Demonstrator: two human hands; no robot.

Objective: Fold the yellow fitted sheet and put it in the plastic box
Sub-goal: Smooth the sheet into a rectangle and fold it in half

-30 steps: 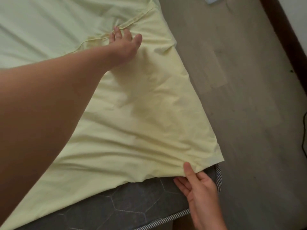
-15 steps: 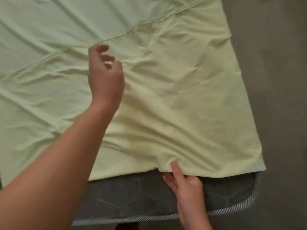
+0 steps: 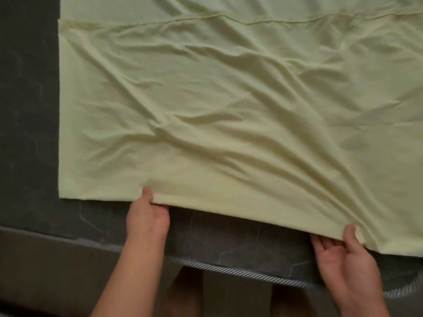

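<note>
Dark grey quilting with a faint hexagon pattern is covering the mattress, which is filling most of the view and showing bare down its left side and along its near side. Striped piping is running along the mattress's near edge, curving round at the near right corner. Below that edge a dim brownish band is stretching across the bottom of the view; whether it is the mattress's side or the floor is not clear. The person's legs are showing just below the piping.

The yellow fitted sheet is lying spread and wrinkled on top of the mattress, reaching off the far and right sides of the view. A hemmed edge is crossing it near the far side, with another layer of the same cloth lying beyond. Its left edge is running straight, parallel to the mattress's bare left strip.

The left hand is pinching the sheet's near edge towards the mattress's near left, thumb on top and fingers tucked beneath the cloth. The right hand is gripping the same edge towards the mattress's near right corner, palm turned up, thumb pressing on top and fingers underneath. Creases are fanning out from the right hand's grip across the cloth.
</note>
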